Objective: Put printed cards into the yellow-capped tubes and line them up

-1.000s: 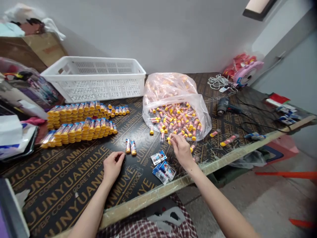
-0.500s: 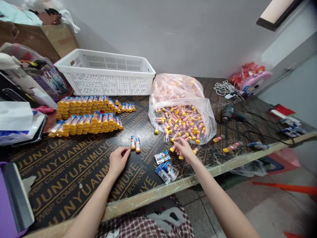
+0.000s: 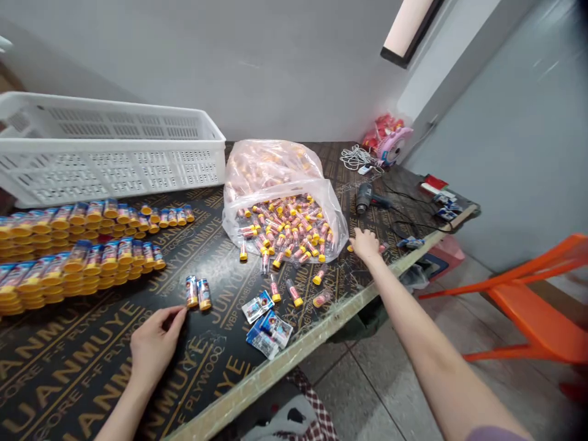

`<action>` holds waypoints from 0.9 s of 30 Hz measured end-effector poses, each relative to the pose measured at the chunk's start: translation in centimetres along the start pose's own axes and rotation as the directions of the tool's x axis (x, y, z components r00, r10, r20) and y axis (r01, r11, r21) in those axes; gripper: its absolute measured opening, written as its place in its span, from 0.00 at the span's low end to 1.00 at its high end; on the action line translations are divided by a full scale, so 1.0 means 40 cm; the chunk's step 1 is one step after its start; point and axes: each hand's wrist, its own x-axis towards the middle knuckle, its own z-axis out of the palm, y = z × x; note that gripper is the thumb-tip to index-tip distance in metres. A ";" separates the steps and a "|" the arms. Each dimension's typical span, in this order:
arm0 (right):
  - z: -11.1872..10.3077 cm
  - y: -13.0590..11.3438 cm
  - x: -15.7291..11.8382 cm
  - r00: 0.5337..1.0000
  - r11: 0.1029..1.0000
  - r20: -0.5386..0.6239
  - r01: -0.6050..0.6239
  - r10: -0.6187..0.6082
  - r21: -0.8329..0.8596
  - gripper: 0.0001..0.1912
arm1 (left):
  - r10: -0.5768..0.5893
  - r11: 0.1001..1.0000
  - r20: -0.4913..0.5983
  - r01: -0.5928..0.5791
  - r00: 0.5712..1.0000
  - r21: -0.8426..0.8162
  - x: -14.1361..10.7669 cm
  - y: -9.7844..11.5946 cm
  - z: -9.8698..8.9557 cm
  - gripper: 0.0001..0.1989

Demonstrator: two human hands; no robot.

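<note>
- My left hand point(image 3: 154, 343) is resting lower left beside two tubes point(image 3: 204, 294), fingertips meeting, empty.
- My right hand point(image 3: 366, 244) is partly covering loose tubes point(image 3: 350, 248) right of centre; I can't tell its opening or grip.

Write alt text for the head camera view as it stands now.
A person's right hand is low over a dark printed table, just right of an open plastic bag of yellow-capped tubes, while the left hand is beside two blue-labelled tubes. Stacks of similar tubes and a white basket stand at left; a heat gun lies at right.
</note>
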 end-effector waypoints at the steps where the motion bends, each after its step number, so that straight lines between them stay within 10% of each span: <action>1: 0.007 0.021 0.005 1.000 1.000 0.025 0.011 -0.011 -0.007 0.13 | 0.003 1.000 -0.004 -0.003 1.000 -0.004 -0.001 0.001 0.000 0.17; 12: 0.045 0.036 -0.260 0.986 0.990 0.098 0.125 -0.131 0.070 0.09 | 0.017 1.000 0.013 -0.017 1.000 0.024 -0.004 -0.002 -0.001 0.17; 22: 0.020 0.037 -0.260 0.983 0.885 0.165 -0.003 -0.084 0.466 0.05 | 0.027 1.000 0.007 -0.027 1.000 0.010 -0.003 0.005 -0.006 0.17; 27: -0.016 0.011 -0.232 0.965 0.714 0.232 -0.079 -0.119 0.696 0.21 | 0.029 1.000 0.008 -0.029 1.000 -0.008 -0.002 -0.006 -0.003 0.17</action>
